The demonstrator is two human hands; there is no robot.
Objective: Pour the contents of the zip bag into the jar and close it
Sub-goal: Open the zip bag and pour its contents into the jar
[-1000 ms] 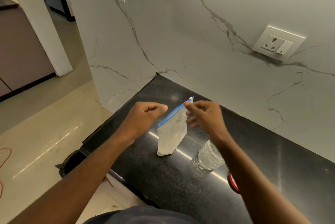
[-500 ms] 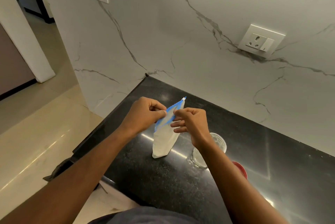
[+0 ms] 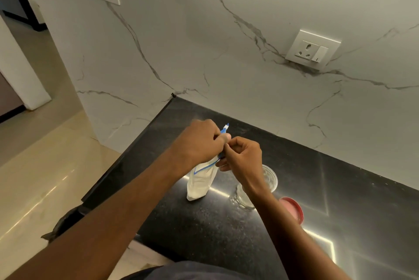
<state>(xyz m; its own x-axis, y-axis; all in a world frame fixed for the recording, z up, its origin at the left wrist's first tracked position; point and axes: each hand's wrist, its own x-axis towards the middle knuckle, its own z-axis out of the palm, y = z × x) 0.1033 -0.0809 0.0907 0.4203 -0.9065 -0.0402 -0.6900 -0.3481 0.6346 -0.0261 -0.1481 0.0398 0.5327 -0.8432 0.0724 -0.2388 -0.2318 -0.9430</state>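
You are pinching the zip bag (image 3: 200,183) top with both left hand (image 3: 199,144) and right hand (image 3: 243,157); open jar (image 3: 260,185) is standing just right, nearer your right hand.

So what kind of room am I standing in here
Most likely a home kitchen: a black stone countertop, a marble-look wall with a power socket, and a jar being filled.

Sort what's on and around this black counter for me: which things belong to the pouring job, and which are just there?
Job:
- clear zip bag with blue seal and white contents, pinched at its top by left hand and right hand
- open clear glass jar
- round red lid, lying beside the jar

Just there:
- two white wall sockets
- dark object on the floor, unclear
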